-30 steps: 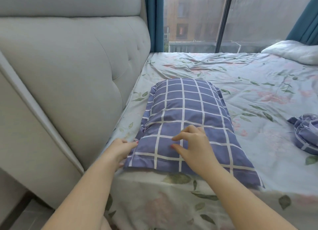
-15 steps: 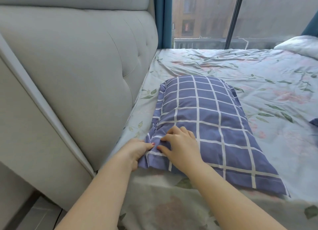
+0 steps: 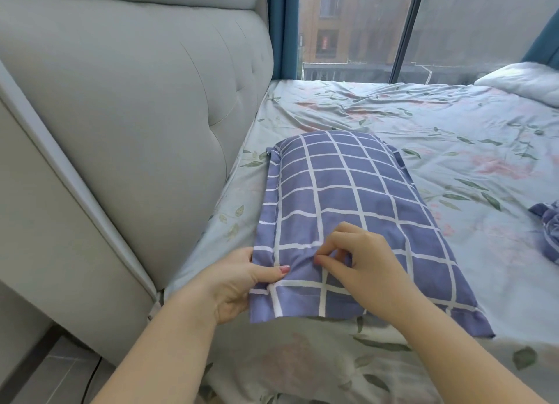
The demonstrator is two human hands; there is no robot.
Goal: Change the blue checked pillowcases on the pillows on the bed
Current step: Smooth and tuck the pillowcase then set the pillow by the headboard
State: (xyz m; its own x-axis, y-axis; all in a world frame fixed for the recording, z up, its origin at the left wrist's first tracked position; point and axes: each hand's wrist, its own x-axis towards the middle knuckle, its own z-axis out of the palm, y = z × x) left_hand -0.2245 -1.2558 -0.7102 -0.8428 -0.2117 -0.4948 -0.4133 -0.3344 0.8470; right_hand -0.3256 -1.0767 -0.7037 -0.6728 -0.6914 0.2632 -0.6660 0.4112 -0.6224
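The blue checked pillowcase [image 3: 348, 186] lies plump and full on the bed [image 3: 438, 125], just beside the headboard [image 3: 136, 107]. This looks like the start — finding the opening. The left hand [image 3: 236, 285] grips the corner nearest the headboard, thumb on top. The right hand [image 3: 366, 267], just farther out, pinches the cloth with fingers [image 3: 344, 234] curled together. Next, I think, the case must be pulled off.

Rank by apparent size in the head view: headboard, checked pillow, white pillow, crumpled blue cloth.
1. headboard
2. checked pillow
3. white pillow and crumpled blue cloth: both cut by the frame edge, too alike to rank.
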